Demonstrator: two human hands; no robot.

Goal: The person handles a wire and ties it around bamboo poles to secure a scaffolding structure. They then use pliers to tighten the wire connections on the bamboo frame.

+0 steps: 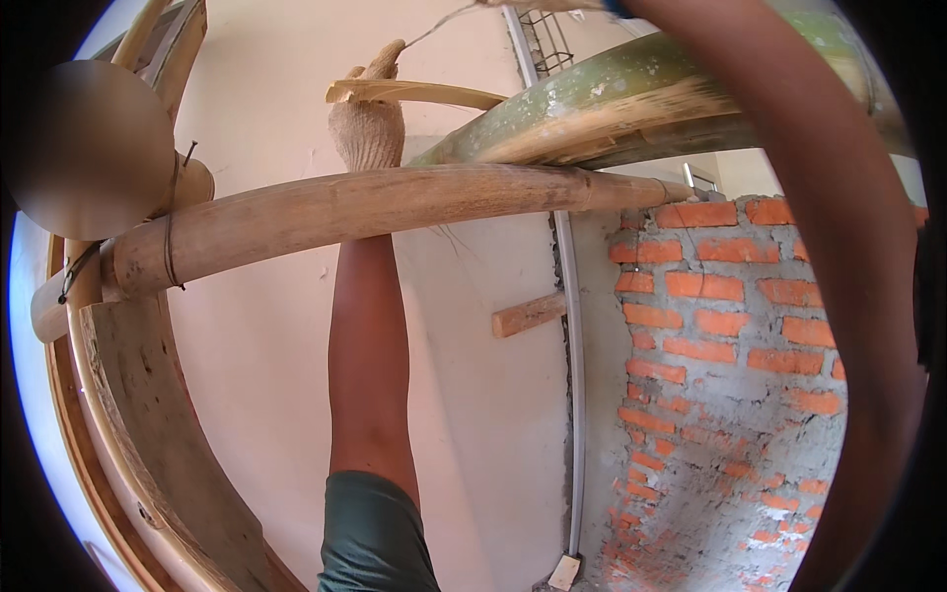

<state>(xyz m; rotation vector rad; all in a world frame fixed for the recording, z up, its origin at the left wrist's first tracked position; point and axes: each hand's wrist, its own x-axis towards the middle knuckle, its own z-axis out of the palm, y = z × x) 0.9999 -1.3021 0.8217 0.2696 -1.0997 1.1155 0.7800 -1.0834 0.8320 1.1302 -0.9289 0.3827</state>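
My left hand [367,128], in a knitted tan glove, is raised behind a brown bamboo pole [395,202]. Its fingers are closed at the end of a thin wire [439,26]. A split bamboo strip [434,94] crosses in front of the glove and runs toward a thick green bamboo pole [592,99]. Along the top edge, my right hand [552,3] is mostly cut off; the wire's other end runs to its gloved fingertips. My right forearm passes in front of the green pole, which rests across the brown one.
Upright wooden boards [163,414] stand at the left, where dark wire ties the brown pole. A blurred round patch hides part of that corner. A brick wall [730,286] with rough mortar rises at the right. One short wood block [530,315] juts beside a grey vertical pipe [575,414].
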